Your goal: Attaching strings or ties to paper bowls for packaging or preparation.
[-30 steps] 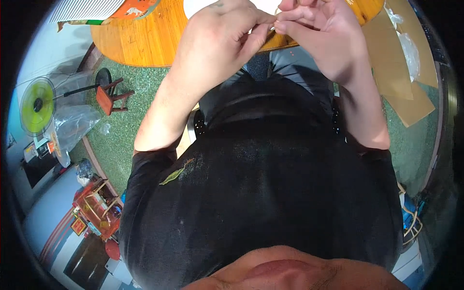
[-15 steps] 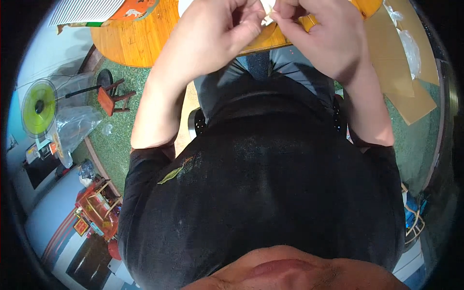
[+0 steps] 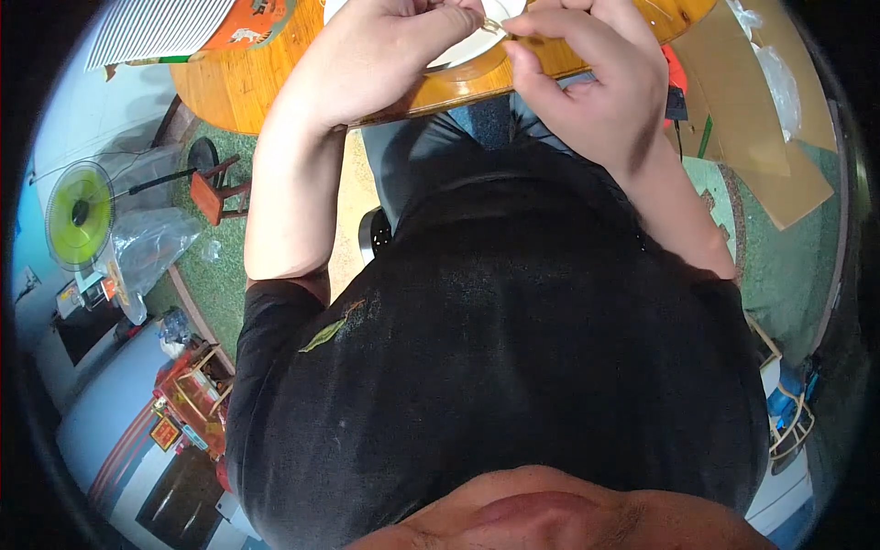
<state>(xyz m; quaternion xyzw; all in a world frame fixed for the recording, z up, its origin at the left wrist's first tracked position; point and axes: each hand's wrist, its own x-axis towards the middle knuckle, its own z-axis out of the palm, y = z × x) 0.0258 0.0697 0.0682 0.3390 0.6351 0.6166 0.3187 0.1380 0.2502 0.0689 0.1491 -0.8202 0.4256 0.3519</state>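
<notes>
Thin metallic wire loop [image 3: 492,25] is being pinched between left hand [image 3: 385,55] and right hand [image 3: 587,87] fingertips, above a round white plate [image 3: 472,46] on the glossy wooden table [image 3: 238,87].

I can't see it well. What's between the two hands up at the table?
In the head view, a small thin pale thing, too small to identify, sits pinched between left hand and right hand, over a white plate.

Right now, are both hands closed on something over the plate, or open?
Closed: left hand and right hand curl their fingertips together over the white plate. What they pinch is too small to tell.
</notes>
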